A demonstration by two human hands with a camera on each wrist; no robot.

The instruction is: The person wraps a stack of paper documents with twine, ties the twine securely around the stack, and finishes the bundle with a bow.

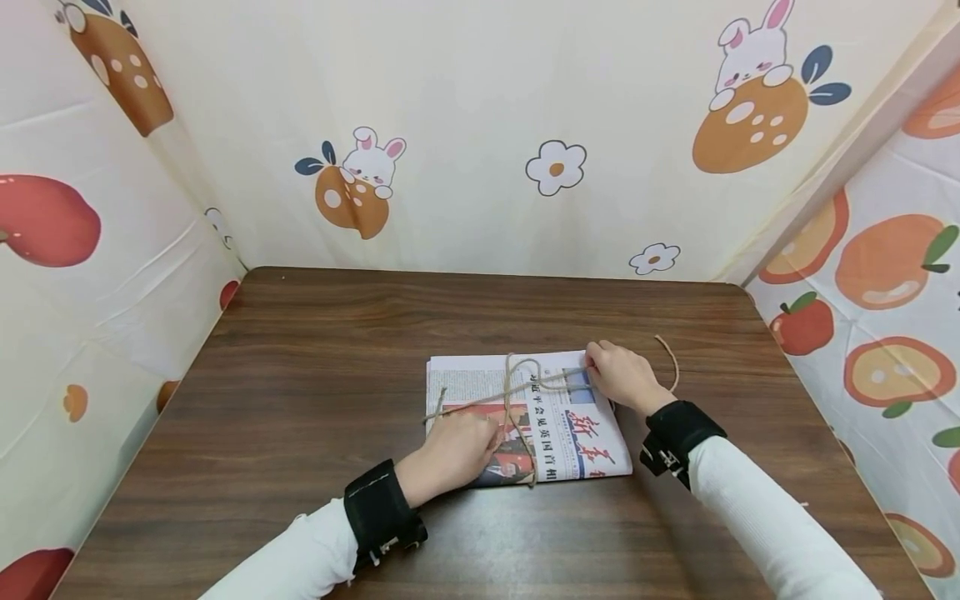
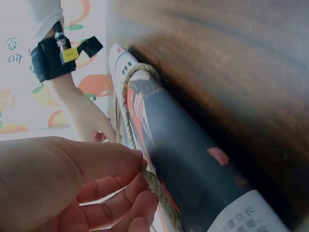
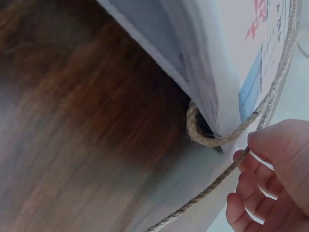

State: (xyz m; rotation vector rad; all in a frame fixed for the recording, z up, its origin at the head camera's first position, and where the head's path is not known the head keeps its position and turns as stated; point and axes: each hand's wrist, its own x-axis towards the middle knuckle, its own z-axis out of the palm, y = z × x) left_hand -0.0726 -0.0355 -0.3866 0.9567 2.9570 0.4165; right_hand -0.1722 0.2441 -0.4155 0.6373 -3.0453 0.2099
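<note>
A folded stack of newspaper (image 1: 596, 442) lies flat on the wooden table, printed side up, with tan twine (image 1: 511, 392) running over it both ways. At its lower left, my left hand (image 1: 453, 450) pinches a strand of twine (image 2: 163, 197) between thumb and forefinger. My right hand (image 1: 622, 375) is at the stack's upper right edge, its thumb and forefinger pinching another strand, whose loose end (image 1: 675, 367) curves out past the hand. A twine loop (image 3: 205, 141) bends around the paper's edge beside the right fingertips. The stack's underside is hidden.
The brown wood-grain table (image 1: 337, 358) spreads around the stack on all sides. Behind it hangs a cream cloth (image 1: 465, 100) printed with rabbits and flowers, and fruit-print cloths (image 1: 900, 333) flank both sides. Black straps (image 1: 382, 512) circle both wrists.
</note>
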